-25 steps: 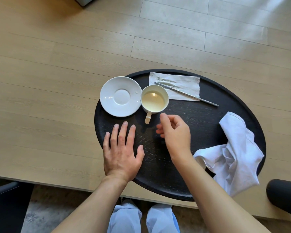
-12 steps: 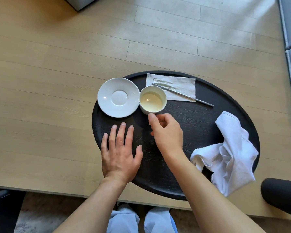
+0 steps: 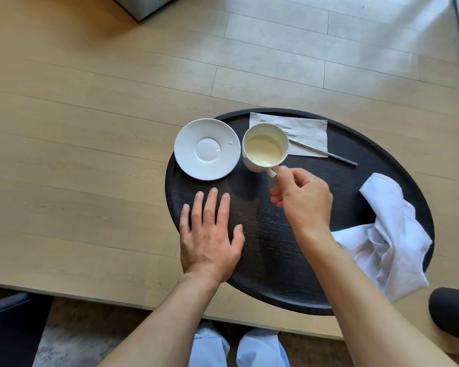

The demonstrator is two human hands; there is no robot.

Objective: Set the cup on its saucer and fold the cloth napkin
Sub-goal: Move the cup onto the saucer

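Observation:
A white cup with pale liquid hangs lifted above the black oval tray, casting a shadow below it. My right hand pinches its handle. The empty white saucer lies just left of the cup, at the tray's left rim. My left hand rests flat with fingers spread on the tray's near left part. A crumpled white cloth napkin lies on the tray's right side, partly hanging over the rim.
A paper napkin with a thin metal utensil across it lies at the tray's far side, behind the cup. The tray sits on a light wooden table whose near edge runs just below my wrists. A dark rounded object is at lower right.
My right hand reached the cup's handle, closed on it and raised the cup off the tray. The left hand stayed flat in place.

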